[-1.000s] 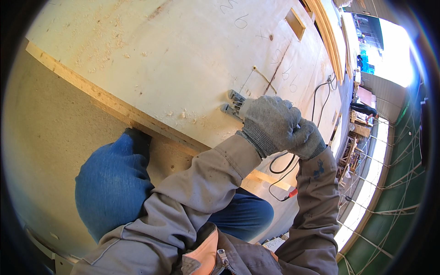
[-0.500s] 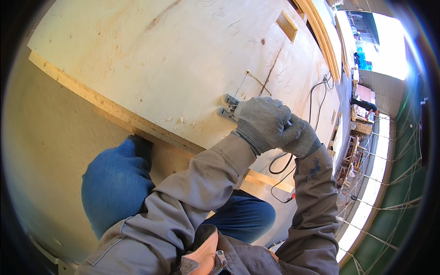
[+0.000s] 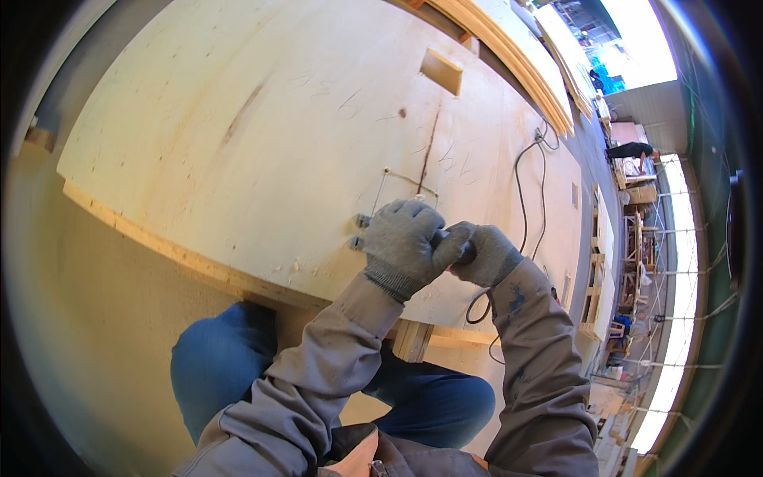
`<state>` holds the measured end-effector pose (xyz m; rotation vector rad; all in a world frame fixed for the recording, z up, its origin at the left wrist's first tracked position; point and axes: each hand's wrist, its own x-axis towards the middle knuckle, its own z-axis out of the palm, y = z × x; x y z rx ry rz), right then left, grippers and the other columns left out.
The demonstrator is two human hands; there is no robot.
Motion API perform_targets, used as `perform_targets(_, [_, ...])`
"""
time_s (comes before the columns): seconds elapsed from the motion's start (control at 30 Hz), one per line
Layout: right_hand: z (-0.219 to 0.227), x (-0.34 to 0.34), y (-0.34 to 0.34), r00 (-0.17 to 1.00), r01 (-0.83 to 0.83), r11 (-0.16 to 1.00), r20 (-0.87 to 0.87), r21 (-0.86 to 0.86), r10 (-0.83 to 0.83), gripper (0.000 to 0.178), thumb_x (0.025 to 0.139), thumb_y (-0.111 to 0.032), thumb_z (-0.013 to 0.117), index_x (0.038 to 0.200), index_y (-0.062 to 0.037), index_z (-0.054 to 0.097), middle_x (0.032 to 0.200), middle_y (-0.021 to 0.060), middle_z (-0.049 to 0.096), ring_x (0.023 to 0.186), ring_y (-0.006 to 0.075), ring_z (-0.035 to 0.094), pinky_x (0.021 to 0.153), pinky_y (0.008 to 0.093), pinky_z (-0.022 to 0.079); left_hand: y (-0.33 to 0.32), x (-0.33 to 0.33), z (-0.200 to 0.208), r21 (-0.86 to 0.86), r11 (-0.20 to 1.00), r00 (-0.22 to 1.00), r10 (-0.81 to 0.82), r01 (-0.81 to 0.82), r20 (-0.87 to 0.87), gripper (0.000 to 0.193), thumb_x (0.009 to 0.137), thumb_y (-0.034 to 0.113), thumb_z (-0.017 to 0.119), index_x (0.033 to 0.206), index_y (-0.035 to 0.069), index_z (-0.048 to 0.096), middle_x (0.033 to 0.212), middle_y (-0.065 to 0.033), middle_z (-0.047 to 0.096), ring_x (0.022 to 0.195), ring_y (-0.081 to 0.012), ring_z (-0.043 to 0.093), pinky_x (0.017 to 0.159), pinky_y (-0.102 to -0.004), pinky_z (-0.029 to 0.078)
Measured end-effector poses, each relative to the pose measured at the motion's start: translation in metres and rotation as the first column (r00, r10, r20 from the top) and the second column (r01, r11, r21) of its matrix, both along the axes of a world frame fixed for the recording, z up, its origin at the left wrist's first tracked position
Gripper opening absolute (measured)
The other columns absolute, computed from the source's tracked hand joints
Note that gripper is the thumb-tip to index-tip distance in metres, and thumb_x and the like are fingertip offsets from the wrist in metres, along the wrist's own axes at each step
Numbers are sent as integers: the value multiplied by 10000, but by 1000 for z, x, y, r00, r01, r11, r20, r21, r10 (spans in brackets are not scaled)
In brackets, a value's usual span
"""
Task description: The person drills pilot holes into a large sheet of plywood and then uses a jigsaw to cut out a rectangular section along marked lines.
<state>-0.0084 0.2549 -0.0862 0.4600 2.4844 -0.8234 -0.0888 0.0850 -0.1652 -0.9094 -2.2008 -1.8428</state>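
Observation:
A pale plywood sheet (image 3: 262, 135) lies before me, marked with pencil. On it sits a power saw that looks like a jigsaw (image 3: 360, 232); only the two grey prongs of its base plate show clearly. My left hand (image 3: 404, 242), in a grey glove, is closed over the tool's body and hides most of it. Just to its right, my right hand (image 3: 491, 256), also gloved, is closed around the dark rear end. Beyond the hands, thin cut lines (image 3: 409, 180) form a corner in the sheet, with a little sawdust beside them.
A grey cord (image 3: 520, 179) loops over the sheet on the right. A rectangular hole (image 3: 441, 73) opens farther off. Stacked boards (image 3: 509, 52) stand behind. A wooden block (image 3: 413, 340) is under the near edge, by my knees. Another person (image 3: 632, 151) is far right.
The view has shifted, so the sheet and hole appear farther left and more of the sheet's left side shows. Both hands stay on the saw, which keeps about the same place beside the cut lines.

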Motion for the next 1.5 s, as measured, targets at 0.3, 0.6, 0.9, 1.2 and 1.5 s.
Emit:
perform_targets(0.3, [-2, -1, 4, 991, -96, 994, -90, 58, 101, 415, 753, -79, 752, 1163, -78, 688, 953, 179, 749, 884, 344, 743, 776, 384, 599, 10, 1, -5, 89, 992, 996, 85, -85, -5, 347, 812, 343, 852, 666, 123, 626, 577, -60, 573, 513, -258, 572, 492, -383, 470])
perform_targets(0.6, [11, 17, 10, 991, 49, 997, -118, -67, -57, 495, 722, 81, 791, 1197, 41, 657, 1010, 160, 749, 900, 207, 744, 762, 333, 620, 15, -3, 19, 123, 992, 1000, 1, 0, -3, 502, 850, 516, 791, 614, 138, 560, 556, -60, 524, 492, -219, 556, 470, -379, 444])
perform_targets(0.9, [135, 60, -65, 878, 359, 933, -336, -11, -341, 339, 874, -188, 797, 1088, 45, 676, 988, 131, 743, 900, 189, 724, 760, 333, 600, -7, 19, 141, 313, 932, 971, -125, 185, -203, 516, 927, 525, 678, 598, 146, 558, 560, -49, 516, 509, -202, 546, 492, -407, 412])
perform_targets(1.2, [136, 199, -149, 695, 468, 884, -617, -3, -370, 396, 761, -86, 865, 1088, -14, 654, 969, 115, 750, 893, 169, 718, 771, 341, 571, -38, 101, 165, 149, 859, 851, -436, 490, -292, 438, 864, 442, 743, 606, 117, 603, 590, -75, 557, 536, -258, 577, 520, -399, 465])
perform_targets(1.5, [110, 298, -198, 542, 625, 758, -596, -186, -593, 594, 706, -210, 828, 1235, -23, 635, 1027, 193, 760, 951, 298, 759, 845, 386, 595, -142, 167, 157, 126, 899, 866, -356, 420, -350, 361, 809, 194, 803, 1134, 106, 671, 1123, -168, 701, 939, -361, 698, 794, -436, 574])
